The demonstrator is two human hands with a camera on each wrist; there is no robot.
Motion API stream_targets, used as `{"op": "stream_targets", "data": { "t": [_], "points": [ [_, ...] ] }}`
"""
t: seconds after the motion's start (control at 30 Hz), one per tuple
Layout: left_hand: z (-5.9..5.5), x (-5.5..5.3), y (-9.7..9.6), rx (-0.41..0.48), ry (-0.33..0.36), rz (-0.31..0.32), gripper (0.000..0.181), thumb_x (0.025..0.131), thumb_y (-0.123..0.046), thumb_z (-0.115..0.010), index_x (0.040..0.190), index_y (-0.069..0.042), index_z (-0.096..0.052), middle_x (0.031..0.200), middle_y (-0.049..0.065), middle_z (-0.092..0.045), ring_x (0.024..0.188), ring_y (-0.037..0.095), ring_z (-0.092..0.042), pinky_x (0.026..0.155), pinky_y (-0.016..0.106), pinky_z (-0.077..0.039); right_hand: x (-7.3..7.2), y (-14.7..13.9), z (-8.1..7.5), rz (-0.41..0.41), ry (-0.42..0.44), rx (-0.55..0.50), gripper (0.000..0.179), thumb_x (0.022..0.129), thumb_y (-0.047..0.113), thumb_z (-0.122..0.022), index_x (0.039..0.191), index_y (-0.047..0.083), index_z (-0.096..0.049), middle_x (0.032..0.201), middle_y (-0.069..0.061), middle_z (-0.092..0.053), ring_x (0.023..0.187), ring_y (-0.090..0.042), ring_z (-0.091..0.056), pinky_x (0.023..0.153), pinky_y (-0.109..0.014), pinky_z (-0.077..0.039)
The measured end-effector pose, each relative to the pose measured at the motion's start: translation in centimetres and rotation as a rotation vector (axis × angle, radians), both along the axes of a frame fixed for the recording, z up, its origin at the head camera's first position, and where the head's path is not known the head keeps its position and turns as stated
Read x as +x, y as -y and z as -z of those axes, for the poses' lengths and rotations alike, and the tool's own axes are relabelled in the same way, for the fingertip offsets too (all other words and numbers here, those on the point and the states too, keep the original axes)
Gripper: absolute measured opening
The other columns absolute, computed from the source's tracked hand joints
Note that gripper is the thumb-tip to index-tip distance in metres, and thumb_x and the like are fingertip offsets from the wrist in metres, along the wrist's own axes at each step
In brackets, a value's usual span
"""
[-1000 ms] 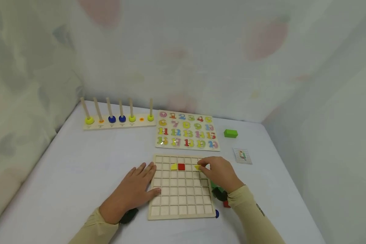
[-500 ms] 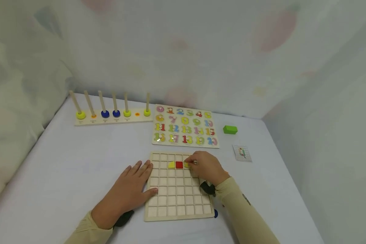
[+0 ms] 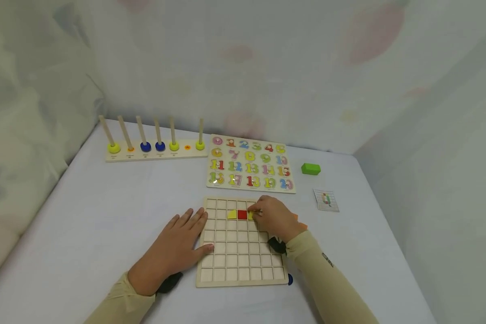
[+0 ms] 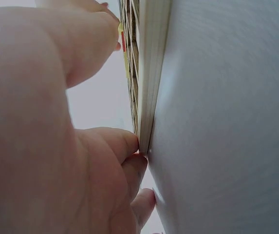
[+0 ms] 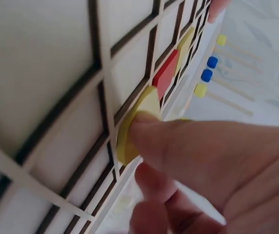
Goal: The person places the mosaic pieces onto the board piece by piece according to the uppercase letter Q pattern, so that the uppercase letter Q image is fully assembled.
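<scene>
1. the right hand pinches one yellow piece at the board, beside the red square; i cannot tell whether it sits flush.
2. best, i judge, to line it up with that square, then press evenly (without nudging the red).
3. the left hand lies flat at the board's left edge, fingers apart, a useful brace.
4. two yellow pieces, one red square; six pegs, three yellow rings, two blue rings; one green block, one card.

White-covered table stood under soft light, enclosed on three sides. Rear backdrop was pale cloth with blurred pink patches; left drape hung creased with grey-green patches; right wall appeared pale grey.
</scene>
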State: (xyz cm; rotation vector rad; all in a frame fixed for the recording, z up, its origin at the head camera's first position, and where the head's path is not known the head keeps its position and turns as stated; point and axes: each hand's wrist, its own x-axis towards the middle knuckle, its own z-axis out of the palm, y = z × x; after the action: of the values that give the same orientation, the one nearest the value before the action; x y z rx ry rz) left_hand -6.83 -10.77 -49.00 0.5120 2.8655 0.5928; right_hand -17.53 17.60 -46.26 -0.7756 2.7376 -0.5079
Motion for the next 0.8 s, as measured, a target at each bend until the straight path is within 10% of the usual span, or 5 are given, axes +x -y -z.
{"op": "stream_targets", "data": {
  "t": [0.37,0.8],
  "points": [
    [0.4,-0.1,0.1,0.014,-0.006,0.000,0.090,0.102,-0.057,-0.065,0.165,0.000,-0.037,0.171,0.017,-0.032,0.157,0.045,-0.026,0.123,0.068,-0.022,0.6,0.4,0.5,0.011,-0.010,0.025,0.030,0.101,0.025,-0.076,0.129,0.013,-0.080,0.108,-0.002,-0.066,0.087,-0.013,-0.057,0.075,-0.030,-0.053],
    [0.0,0.0,0.1,0.010,-0.017,-0.003,0.090,0.102,-0.058,-0.065,0.164,0.001,-0.037,0.171,0.018,-0.033,0.157,0.045,-0.026,0.123,0.067,-0.022,1.4,1.1,0.7,0.221,0.045,-0.082,0.028,0.089,0.005,-0.074,0.116,0.008,-0.080,0.109,-0.003,-0.070,0.094,-0.020,-0.062,0.084,-0.037,-0.056]
  ]
}}
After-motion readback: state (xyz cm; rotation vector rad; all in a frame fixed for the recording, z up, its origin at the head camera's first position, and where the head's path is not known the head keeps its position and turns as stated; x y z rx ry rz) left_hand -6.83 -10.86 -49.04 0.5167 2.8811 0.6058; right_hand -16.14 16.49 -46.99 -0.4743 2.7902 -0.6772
